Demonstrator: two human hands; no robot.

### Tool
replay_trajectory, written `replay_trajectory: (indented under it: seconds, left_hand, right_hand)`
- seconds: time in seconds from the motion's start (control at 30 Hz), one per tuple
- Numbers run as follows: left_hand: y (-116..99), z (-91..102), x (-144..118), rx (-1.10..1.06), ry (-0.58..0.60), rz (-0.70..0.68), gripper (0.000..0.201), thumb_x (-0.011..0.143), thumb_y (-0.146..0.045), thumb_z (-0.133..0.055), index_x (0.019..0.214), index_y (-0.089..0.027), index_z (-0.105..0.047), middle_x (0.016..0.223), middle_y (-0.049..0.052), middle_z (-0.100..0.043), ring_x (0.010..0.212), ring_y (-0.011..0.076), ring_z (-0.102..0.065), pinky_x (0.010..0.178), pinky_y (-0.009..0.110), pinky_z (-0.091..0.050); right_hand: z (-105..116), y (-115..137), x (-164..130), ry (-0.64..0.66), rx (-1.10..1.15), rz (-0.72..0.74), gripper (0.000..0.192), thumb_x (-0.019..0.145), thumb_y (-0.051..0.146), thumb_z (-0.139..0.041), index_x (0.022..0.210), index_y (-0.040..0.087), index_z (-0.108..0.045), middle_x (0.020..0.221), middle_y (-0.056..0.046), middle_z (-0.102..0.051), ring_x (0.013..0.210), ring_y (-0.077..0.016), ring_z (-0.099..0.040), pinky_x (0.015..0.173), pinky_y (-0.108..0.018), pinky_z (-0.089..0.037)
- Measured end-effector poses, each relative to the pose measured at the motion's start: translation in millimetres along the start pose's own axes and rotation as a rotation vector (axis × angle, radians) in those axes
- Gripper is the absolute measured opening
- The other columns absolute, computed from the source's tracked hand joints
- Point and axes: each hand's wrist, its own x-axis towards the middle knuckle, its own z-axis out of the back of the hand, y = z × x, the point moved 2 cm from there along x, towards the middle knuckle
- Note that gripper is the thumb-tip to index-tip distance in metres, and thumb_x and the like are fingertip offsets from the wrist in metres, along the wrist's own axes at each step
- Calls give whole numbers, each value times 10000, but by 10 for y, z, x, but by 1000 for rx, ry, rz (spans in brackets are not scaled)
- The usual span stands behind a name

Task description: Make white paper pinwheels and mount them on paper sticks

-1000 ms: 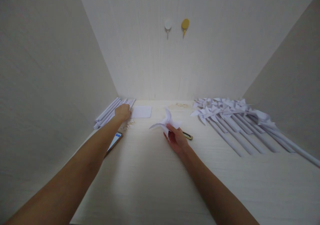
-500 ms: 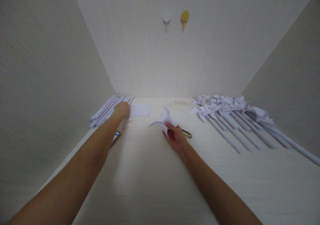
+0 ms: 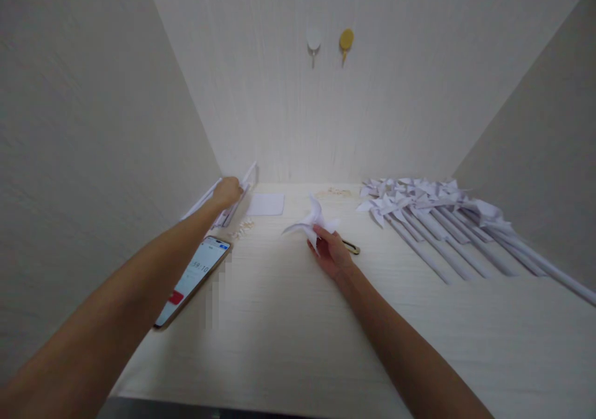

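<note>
My left hand (image 3: 228,192) is closed around a white rolled paper stick (image 3: 250,172), its far end raised over the pile of paper sticks (image 3: 201,207) at the left wall. My right hand (image 3: 331,251) pinches a white paper pinwheel (image 3: 308,223) with curved blades above the middle of the table. Just beyond the right hand lies a utility knife (image 3: 351,246), partly hidden by it. Between the hands, toward the back, is a stack of white paper (image 3: 266,204). Small pale pieces (image 3: 243,228) are scattered near the left wrist.
Several finished pinwheels on paper sticks (image 3: 433,220) lie at the right. A phone (image 3: 198,276) showing a timer rests under my left forearm. Thin pale bits (image 3: 336,193) lie by the back wall, where a white hook (image 3: 313,41) and a yellow hook (image 3: 346,40) hang.
My left hand has lifted a paper stick from the pile, tilting its far end up. More of the phone shows now. The right hand still holds the pinwheel in nearly the same place.
</note>
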Motion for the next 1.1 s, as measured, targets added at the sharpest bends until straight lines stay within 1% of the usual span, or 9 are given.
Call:
replay_trajectory:
  seconds: [0.1,0.23,0.37,0.5,0.6,0.8,0.9,1.0,1.1]
  left_hand:
    - [-107,30,-103,-218,-17,10,110,640,-140,-498,574,-113,-581,633,104,-604,817,260,-573,700,312,-419]
    - [-303,-56,-426,-591,52,-25,206,689,-188,-457,493,-136,-494,454,-8,-451,513,110,-490,531,228,-384]
    - [-452,-244,-873,-906,187,-64,182,675,-238,-483,529,-131,-491,469,-33,-429,434,57,-396,474,197,-349]
    - [-514,-424,-1262,-1140,299,-92,226,659,-337,-521,570,-132,-493,556,-11,-498,514,57,-448,536,191,-387]
    - [-519,-547,-1463,-1505,542,-52,225,601,-313,-623,642,-117,-519,680,30,-584,548,46,-459,525,165,-366]
    - [-495,-620,-1679,-1634,769,-85,386,576,-157,-642,932,-169,-491,629,-8,-595,450,27,-376,434,150,-250]
    - [-507,-598,-1741,-1631,786,-112,390,577,-179,-624,946,-171,-498,556,-29,-549,409,33,-305,394,173,-160]
    - [-527,-592,-1766,-1635,794,-133,280,696,-382,-509,869,-163,-527,463,-35,-475,394,59,-299,388,197,-157]
    - [-534,-605,-1752,-1631,743,-126,310,764,-435,-398,798,-162,-540,379,-48,-385,377,74,-298,386,205,-175]
  right_hand:
    - [6,16,-4,0,3,12,187,504,115,-686,629,190,-568,590,57,-641,528,-76,-566,512,-187,-454]
    - [41,37,-3,-21,56,42,148,556,117,-665,620,196,-558,587,79,-629,517,-52,-561,512,-161,-460]
    - [94,44,-4,-27,109,44,132,592,119,-649,650,204,-565,573,93,-625,509,-38,-558,516,-146,-468]
    - [129,52,-9,-42,167,33,108,627,101,-616,663,193,-571,571,80,-631,502,-35,-561,505,-141,-469]
    - [133,56,-3,-50,170,30,106,633,95,-611,660,189,-570,564,75,-632,502,-37,-564,492,-137,-466]
    - [131,56,7,-58,121,42,104,641,106,-612,637,195,-559,547,80,-621,488,-39,-558,483,-140,-474]
    - [136,54,12,-55,67,56,98,640,121,-625,639,198,-564,544,82,-614,493,-38,-556,486,-137,-479]
    - [140,52,19,-58,40,64,92,638,130,-635,641,194,-569,542,77,-609,492,-38,-552,481,-134,-477]
    - [136,47,16,-87,58,42,79,651,114,-617,641,181,-575,547,62,-613,498,-40,-555,485,-130,-472]
